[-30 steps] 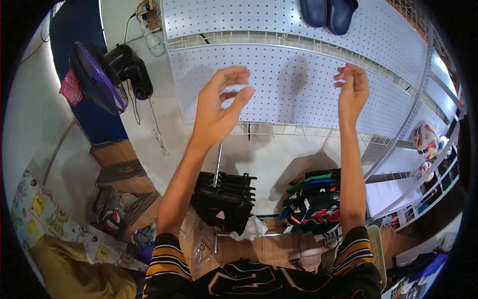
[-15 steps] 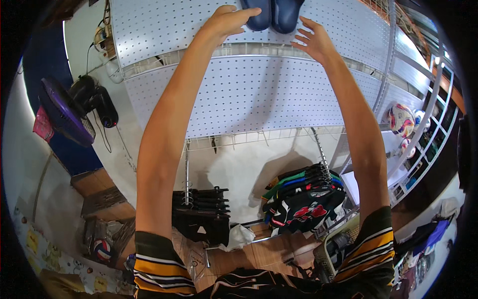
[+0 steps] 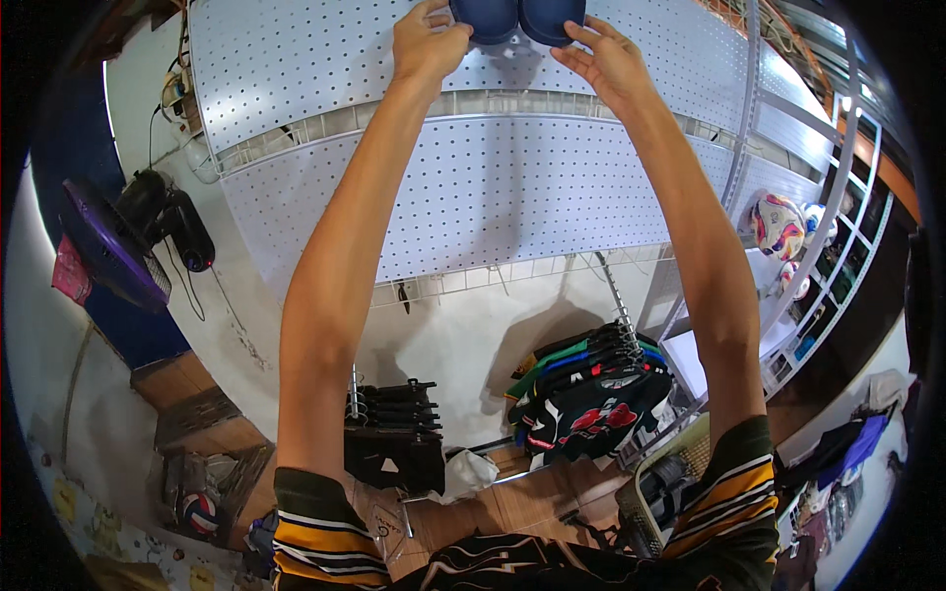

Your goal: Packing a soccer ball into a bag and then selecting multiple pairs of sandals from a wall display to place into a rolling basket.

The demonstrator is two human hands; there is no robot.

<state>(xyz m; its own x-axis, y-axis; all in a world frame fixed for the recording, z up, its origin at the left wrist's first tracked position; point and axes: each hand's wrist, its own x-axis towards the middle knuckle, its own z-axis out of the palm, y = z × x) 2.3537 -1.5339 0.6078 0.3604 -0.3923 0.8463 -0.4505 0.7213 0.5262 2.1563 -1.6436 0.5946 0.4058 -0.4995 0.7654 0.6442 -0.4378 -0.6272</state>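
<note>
A pair of dark blue slippers stands out at the upper edge of the view, side by side over the white perforated shelf (image 3: 325,59); their far ends are cut off. At the outer edge of the left slipper (image 3: 487,20) is my left hand (image 3: 429,47), its thumb against the side and its fingers curled. My right hand (image 3: 609,61) grips the outer near edge of the right slipper (image 3: 549,22) between thumb and fingers. Both arms are stretched far forward. I cannot tell whether the slippers rest on the shelf or are lifted off it.
A second perforated shelf (image 3: 532,197) sits lower. Beneath it hang dark clothes (image 3: 394,453) and patterned jerseys (image 3: 591,404) on rails. A purple-rimmed fan (image 3: 113,246) is at left. Balls (image 3: 778,227) sit by a metal rack at right. A basket (image 3: 645,527) stands near my right sleeve.
My hands have closed in on the slippers from both sides and now touch them. The slippers sit slightly higher and further left in view, and the whole scene has shifted a little left.
</note>
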